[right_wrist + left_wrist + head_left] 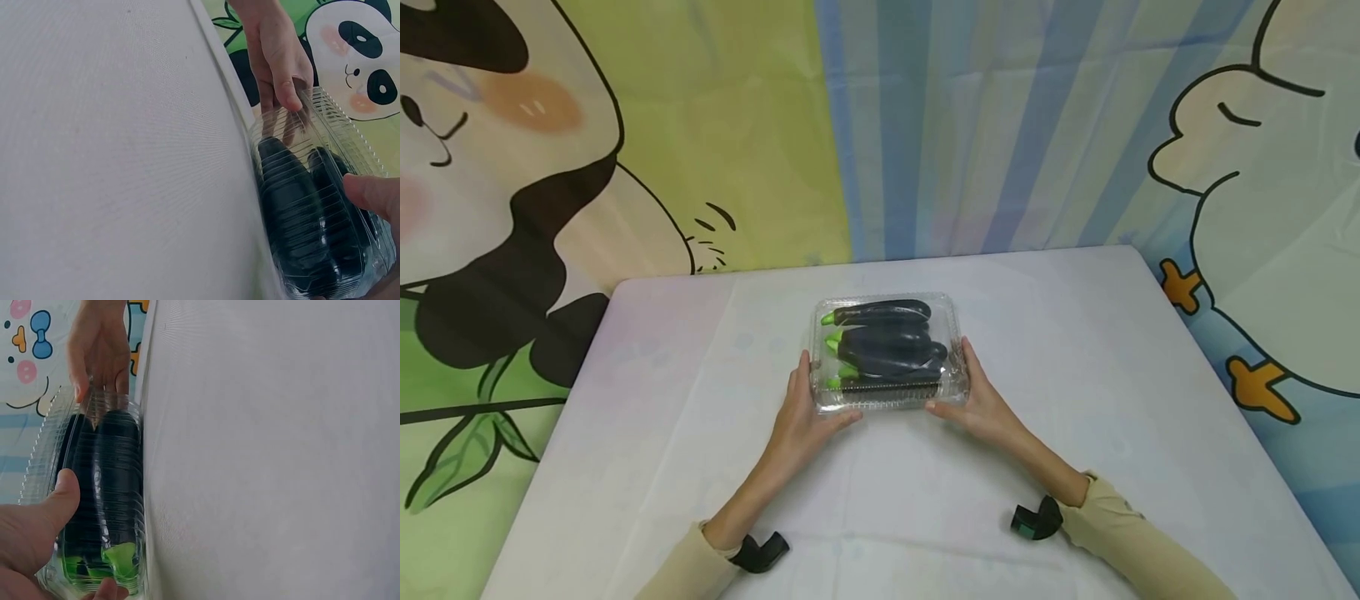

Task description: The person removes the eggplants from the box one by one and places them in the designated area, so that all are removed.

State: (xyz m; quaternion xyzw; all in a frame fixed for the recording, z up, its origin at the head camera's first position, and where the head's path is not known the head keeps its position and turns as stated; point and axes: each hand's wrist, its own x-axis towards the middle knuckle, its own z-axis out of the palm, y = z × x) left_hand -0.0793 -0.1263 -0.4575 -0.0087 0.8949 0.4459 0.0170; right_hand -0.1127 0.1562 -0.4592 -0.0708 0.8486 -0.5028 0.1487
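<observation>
A clear plastic clamshell box (891,402) with a ribbed edge is near the middle of the white table. Inside lie several dark eggplants (883,343), their green stem ends pointing left. At the box's left end my left hand (802,422) holds on, its thumb over the near side and its fingers along the end. My right hand (985,408) grips the right end in the same way. In the left wrist view, fingertips (107,589) show by the stem ends. Whether the box touches the table or is slightly raised I cannot tell.
A white cloth covers the table (715,467). Behind it hangs a cartoon backdrop (745,125) with a panda at left and a white figure at right. Black devices (762,553) are strapped to both wrists, by the beige sleeves (1138,542).
</observation>
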